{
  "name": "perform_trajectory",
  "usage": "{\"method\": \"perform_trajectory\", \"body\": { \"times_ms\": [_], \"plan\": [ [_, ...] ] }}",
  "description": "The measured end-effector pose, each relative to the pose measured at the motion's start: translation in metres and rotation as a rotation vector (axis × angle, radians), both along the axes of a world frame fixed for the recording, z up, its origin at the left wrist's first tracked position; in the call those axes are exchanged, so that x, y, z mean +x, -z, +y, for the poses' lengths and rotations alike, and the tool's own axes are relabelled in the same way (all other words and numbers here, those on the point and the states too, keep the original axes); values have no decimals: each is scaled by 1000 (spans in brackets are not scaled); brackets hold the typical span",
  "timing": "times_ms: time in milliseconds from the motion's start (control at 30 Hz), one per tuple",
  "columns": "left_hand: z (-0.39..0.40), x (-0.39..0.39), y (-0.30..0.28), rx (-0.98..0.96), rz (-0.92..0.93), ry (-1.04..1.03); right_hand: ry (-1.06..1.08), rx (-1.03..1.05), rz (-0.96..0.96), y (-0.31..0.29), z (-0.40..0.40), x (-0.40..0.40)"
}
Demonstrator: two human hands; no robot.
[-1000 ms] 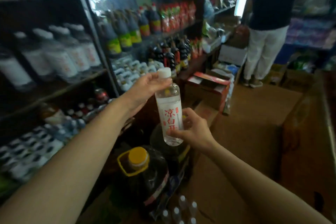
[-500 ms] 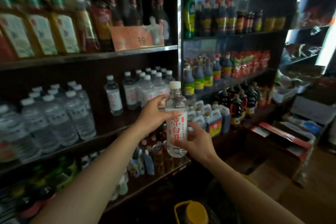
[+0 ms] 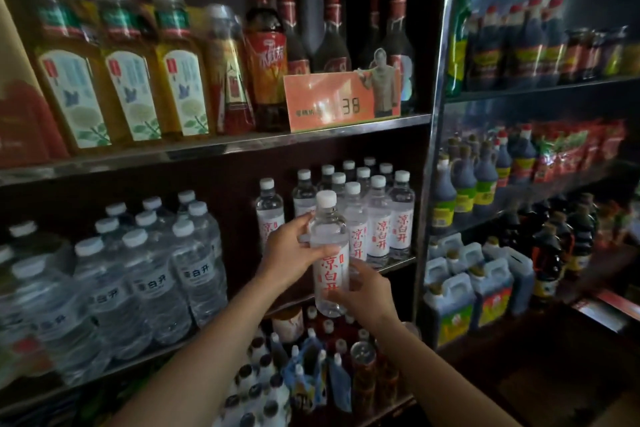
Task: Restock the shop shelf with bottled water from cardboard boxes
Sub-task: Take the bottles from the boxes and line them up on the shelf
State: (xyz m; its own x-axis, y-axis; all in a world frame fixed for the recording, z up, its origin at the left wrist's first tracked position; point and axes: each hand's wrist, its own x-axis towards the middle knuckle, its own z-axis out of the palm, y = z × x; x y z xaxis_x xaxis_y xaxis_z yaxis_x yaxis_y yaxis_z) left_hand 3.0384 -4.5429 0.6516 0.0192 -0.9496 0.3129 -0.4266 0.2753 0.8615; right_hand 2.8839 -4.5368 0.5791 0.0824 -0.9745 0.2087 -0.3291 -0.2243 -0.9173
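Both hands hold one water bottle upright in front of the middle shelf. Left hand is wrapped round the upper body, below the white cap; thumb across the front, fingers behind. Right hand grips the lower part, fingers curled round the red-lettered label from the right.

Bottle position: just forward of the shelf's front edge, not resting on it — base hangs below shelf level, cap reaches the height of the caps behind.

Directly behind and to the right of the hands: a block of matching small bottles, several rows deep, packed up to the metal upright. One of these stands alone at the block's left end, just above the left hand.

Left of the left hand: a bare stretch of shelf with dark back wall showing, then a group of larger water bottles well to the left.

Overhead of the hands: the next shelf's metal edge, carrying an orange price sign and yellow tea bottles.

Below the hands: mixed small bottles and a can, crowded.
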Motion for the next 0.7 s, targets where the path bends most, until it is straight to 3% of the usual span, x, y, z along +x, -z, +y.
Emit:
{"method": "perform_trajectory", "body": {
  "times_ms": [700],
  "plan": [
    [-91,14,54,-30,-3,-93,159,70,66,45,-93,39]
  ]
}}
